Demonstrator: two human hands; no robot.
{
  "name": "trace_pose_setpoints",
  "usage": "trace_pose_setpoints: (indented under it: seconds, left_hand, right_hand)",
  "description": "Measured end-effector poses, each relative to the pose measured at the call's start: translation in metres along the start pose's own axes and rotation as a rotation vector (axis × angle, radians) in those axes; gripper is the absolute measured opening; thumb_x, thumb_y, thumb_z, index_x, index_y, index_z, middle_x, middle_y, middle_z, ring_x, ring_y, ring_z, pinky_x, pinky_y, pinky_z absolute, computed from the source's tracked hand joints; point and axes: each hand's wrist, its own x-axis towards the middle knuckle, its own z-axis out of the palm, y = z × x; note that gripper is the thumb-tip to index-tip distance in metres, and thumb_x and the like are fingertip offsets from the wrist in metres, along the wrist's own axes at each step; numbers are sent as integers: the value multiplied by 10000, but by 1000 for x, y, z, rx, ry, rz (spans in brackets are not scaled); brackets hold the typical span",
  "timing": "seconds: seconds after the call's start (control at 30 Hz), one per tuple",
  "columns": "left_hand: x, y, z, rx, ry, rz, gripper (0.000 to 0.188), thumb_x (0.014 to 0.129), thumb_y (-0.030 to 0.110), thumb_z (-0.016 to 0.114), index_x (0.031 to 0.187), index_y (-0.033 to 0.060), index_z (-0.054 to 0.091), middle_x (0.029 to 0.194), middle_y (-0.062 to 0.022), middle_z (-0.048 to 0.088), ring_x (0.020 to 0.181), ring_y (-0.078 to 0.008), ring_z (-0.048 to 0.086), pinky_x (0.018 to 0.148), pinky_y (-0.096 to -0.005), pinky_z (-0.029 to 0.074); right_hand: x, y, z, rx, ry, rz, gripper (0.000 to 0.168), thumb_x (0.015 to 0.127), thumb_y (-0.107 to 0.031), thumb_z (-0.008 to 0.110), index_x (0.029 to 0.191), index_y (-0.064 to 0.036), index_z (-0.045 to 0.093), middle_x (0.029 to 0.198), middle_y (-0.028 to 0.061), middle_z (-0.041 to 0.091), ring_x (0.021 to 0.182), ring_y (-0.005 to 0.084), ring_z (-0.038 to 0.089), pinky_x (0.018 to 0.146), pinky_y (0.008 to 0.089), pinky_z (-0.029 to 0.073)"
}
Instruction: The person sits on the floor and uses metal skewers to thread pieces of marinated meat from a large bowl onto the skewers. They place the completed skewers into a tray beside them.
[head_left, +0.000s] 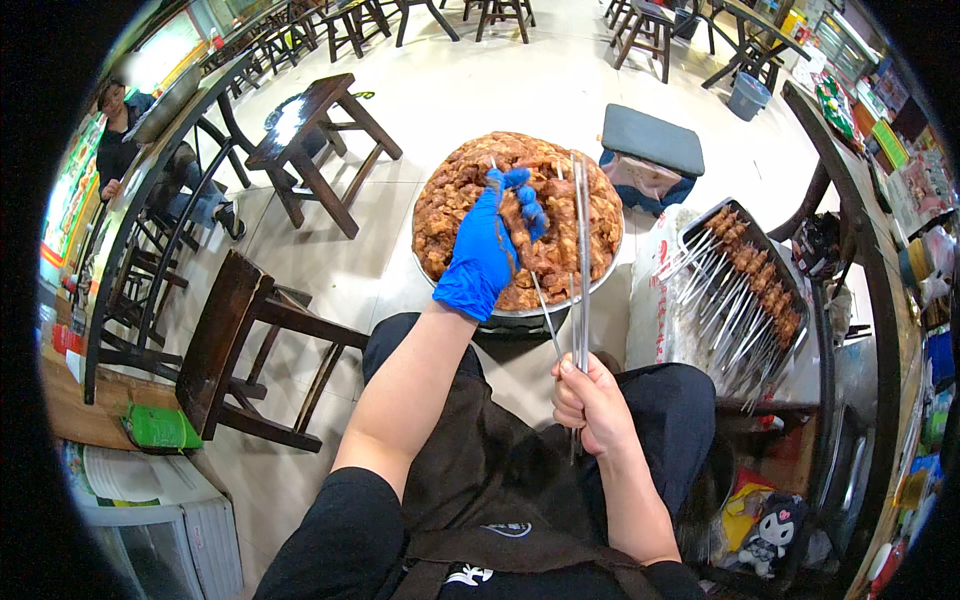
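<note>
In front of my knees stands a wide round metal basin (606, 279) heaped with chunks of raw marinated meat (450, 195). My left hand (480, 251), in a blue disposable glove, is curled around meat pieces (517, 232) on a metal skewer (546, 311) above the heap. My bare right hand (589, 401) grips that skewer near its lower end, together with several long metal skewers (582, 255) that point away from me over the basin. A skewer tip shows just beyond the gloved fingers.
On the right, a black tray (801, 304) of meat skewers (754, 262) rests on a white foam box (649, 300). A padded stool (652, 139) stands beyond it. Wooden stools (307, 142) and a long table (112, 247) line the left, where a person (124, 127) sits.
</note>
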Motion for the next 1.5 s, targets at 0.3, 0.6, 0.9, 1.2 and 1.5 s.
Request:
trace_pose_setpoints:
  seconds: [0.3, 0.6, 0.9, 1.2, 1.5]
  left_hand:
    - [-4, 9, 21, -285, -41, -200, 372, 961, 494, 425, 945, 143, 547, 690, 52, 408, 537, -79, 375, 483, -228, 340]
    - [-1, 7, 7, 470, 186, -184, 455, 976, 511, 378, 839, 115, 555, 652, 23, 485, 547, -120, 433, 536, -272, 382]
    - [-28, -49, -33, 2204, -114, 314, 153, 745, 209, 663, 838, 88, 674, 853, -159, 645, 821, -327, 621, 710, -440, 505]
    - [-10, -25, -33, 1946, -151, 63, 231, 804, 230, 618, 929, 47, 685, 933, -197, 650, 864, -357, 622, 763, -423, 496]
    - [6, -7, -32, 1457, -17, 33, 218, 859, 170, 621, 1013, 20, 654, 892, -50, 659, 805, -130, 601, 747, -285, 489]
  right_hand:
    - [0, -1, 2, -2, -11, -11, 125, 977, -197, 493, 936, -79, 508, 556, -75, 295, 439, 28, 226, 403, 190, 184]
    - [9, 11, -12, -495, 362, -342, 86, 962, -167, 532, 927, -88, 534, 618, -88, 398, 500, 3, 328, 427, 179, 249]
    - [2, -14, -17, -284, 423, -356, 134, 966, -167, 519, 851, -97, 509, 587, -92, 379, 471, 4, 304, 407, 186, 232]
    - [-2, -21, -21, -236, 412, -331, 137, 969, -173, 514, 853, -101, 503, 581, -90, 365, 457, 5, 296, 397, 180, 222]
    - [-3, -23, -24, -210, 396, -333, 145, 969, -184, 517, 852, -101, 502, 568, -89, 362, 440, 6, 290, 388, 185, 219]
